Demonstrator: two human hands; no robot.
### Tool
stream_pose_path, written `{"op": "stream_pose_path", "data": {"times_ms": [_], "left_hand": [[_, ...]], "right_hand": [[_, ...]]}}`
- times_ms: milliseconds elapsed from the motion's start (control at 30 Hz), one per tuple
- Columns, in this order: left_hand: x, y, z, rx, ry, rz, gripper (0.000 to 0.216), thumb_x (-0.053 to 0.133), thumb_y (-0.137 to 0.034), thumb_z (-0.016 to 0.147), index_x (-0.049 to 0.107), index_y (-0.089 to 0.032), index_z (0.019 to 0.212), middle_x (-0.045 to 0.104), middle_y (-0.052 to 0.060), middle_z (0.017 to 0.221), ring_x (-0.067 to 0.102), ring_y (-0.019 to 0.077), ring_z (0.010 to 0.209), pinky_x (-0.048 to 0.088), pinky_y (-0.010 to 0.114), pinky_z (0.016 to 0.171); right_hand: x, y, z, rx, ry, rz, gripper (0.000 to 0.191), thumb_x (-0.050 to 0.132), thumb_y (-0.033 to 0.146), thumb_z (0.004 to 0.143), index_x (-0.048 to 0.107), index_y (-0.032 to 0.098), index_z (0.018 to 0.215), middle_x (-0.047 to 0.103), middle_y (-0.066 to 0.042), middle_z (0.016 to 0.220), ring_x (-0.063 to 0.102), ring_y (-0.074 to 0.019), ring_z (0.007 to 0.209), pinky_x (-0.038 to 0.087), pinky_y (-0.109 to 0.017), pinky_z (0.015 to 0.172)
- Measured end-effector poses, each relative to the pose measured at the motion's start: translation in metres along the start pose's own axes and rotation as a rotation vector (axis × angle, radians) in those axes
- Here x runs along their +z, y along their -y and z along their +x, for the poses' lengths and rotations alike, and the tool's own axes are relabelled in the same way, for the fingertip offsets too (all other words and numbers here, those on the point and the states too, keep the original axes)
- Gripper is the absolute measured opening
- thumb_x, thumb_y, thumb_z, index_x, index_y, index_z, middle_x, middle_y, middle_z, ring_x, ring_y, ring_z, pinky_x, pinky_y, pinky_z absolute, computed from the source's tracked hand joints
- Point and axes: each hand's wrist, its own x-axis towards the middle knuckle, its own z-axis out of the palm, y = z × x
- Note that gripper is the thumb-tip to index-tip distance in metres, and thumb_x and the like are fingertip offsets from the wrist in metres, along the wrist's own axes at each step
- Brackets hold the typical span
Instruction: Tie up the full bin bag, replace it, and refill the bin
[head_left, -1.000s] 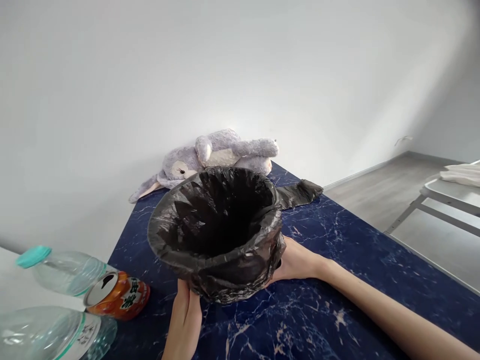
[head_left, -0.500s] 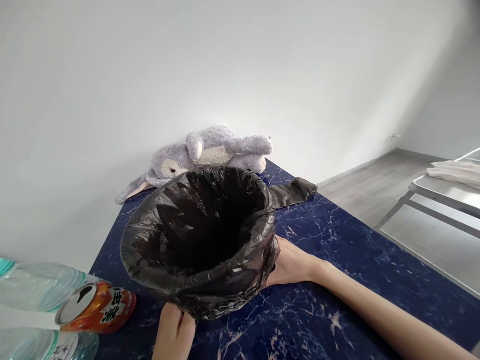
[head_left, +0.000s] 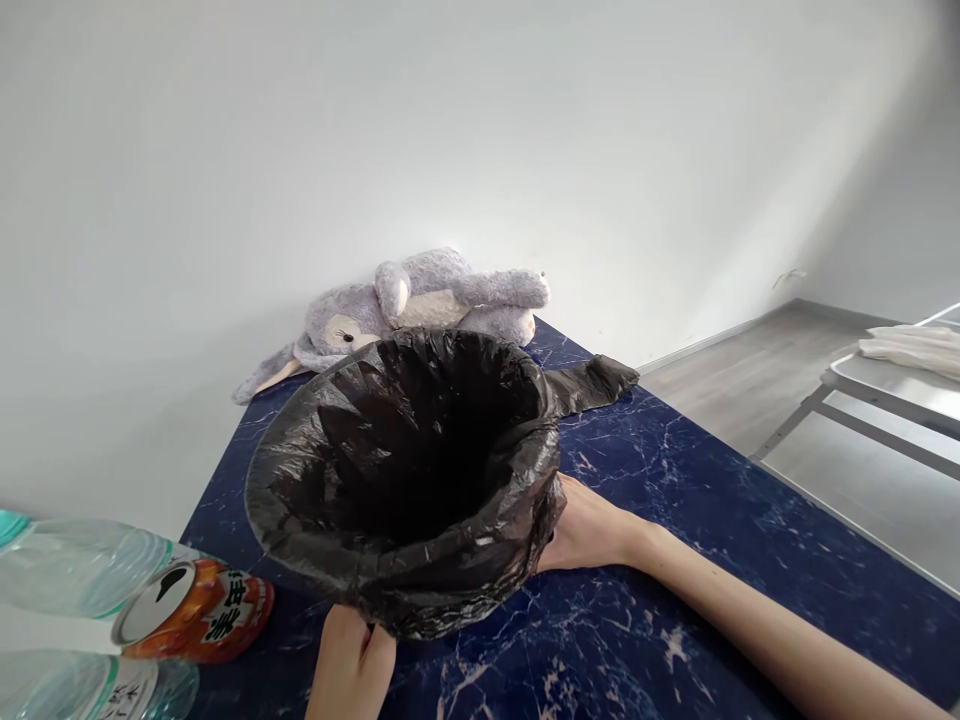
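A trash bin lined with a black garbage bag (head_left: 315, 540) stands on the blue marbled tabletop, its dark mouth facing me and the bag folded over its rim. My left hand (head_left: 352, 650) is closed at the bag's hanging near edge, its fingertips hidden under the plastic. Against the right side of the lined bin, my right hand (head_left: 589, 525) grips it low down, with the fingers out of sight behind the bag. A twisted bag end (head_left: 596, 385) sticks out to the right of the rim.
Left of my left hand are an orange drink can (head_left: 202, 610) and two clear plastic bottles (head_left: 82, 565). A grey plush rabbit (head_left: 427, 295) lies behind the bin by the white wall. A metal-framed rack (head_left: 892, 400) with white cloth stands at right.
The view has shifted very slightly. Both hands keep their places at the lined bin, and nothing else has visibly moved.
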Motion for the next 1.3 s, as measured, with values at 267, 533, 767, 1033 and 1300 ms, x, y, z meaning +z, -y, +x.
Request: {"op": "stream_pose_path", "data": {"times_ms": [267, 533, 767, 1033, 1300], "left_hand": [[0.002, 0.011, 0.000, -0.004, -0.053, -0.002, 0.045, 0.061, -0.061, 0.093, 0.072, -0.030, 0.123, 0.071, 0.008, 0.074, 0.074, 0.0400, 0.084, 0.062, 0.050, 0.076], [0.000, 0.002, 0.000, -0.021, 0.022, 0.012, 0.056, 0.053, -0.067, 0.096, 0.068, -0.026, 0.133, 0.057, 0.000, 0.057, 0.057, 0.0292, 0.052, 0.051, 0.040, 0.056], [0.001, 0.008, -0.001, -0.130, 0.053, 0.011, 0.066, 0.047, -0.077, 0.094, 0.070, -0.022, 0.122, 0.034, -0.005, 0.050, 0.042, 0.0256, 0.045, 0.033, 0.036, 0.051], [0.001, 0.008, 0.002, -0.125, 0.028, 0.021, 0.071, 0.056, -0.077, 0.090, 0.068, -0.024, 0.136, 0.044, -0.003, 0.048, 0.047, 0.0278, 0.042, 0.040, 0.040, 0.046], [0.002, -0.006, 0.003, -0.128, -0.004, -0.009, 0.075, 0.070, -0.063, 0.086, 0.061, -0.019, 0.146, 0.048, -0.003, 0.047, 0.047, 0.0260, 0.039, 0.041, 0.038, 0.043]], "right_hand": [[-0.001, 0.000, -0.001, 0.003, 0.002, -0.019, 0.086, 0.085, 0.066, 0.081, 0.059, 0.025, 0.153, 0.068, -0.013, 0.147, 0.063, -0.0389, 0.136, 0.049, -0.055, 0.119], [0.000, -0.002, -0.001, -0.004, 0.002, -0.049, 0.090, 0.085, 0.070, 0.079, 0.058, 0.025, 0.153, 0.067, -0.014, 0.148, 0.062, -0.0394, 0.138, 0.050, -0.055, 0.118], [-0.003, 0.000, 0.001, -0.012, -0.013, -0.029, 0.088, 0.083, 0.072, 0.080, 0.061, 0.022, 0.149, 0.063, -0.016, 0.153, 0.058, -0.0390, 0.142, 0.048, -0.055, 0.121], [-0.005, 0.000, 0.002, -0.025, -0.019, 0.003, 0.091, 0.082, 0.069, 0.084, 0.053, 0.022, 0.157, 0.053, -0.015, 0.164, 0.049, -0.0374, 0.152, 0.038, -0.054, 0.129], [-0.005, -0.002, 0.003, -0.024, 0.011, -0.016, 0.096, 0.082, 0.069, 0.084, 0.049, 0.023, 0.161, 0.050, -0.015, 0.166, 0.049, -0.0366, 0.152, 0.040, -0.053, 0.128]]}}
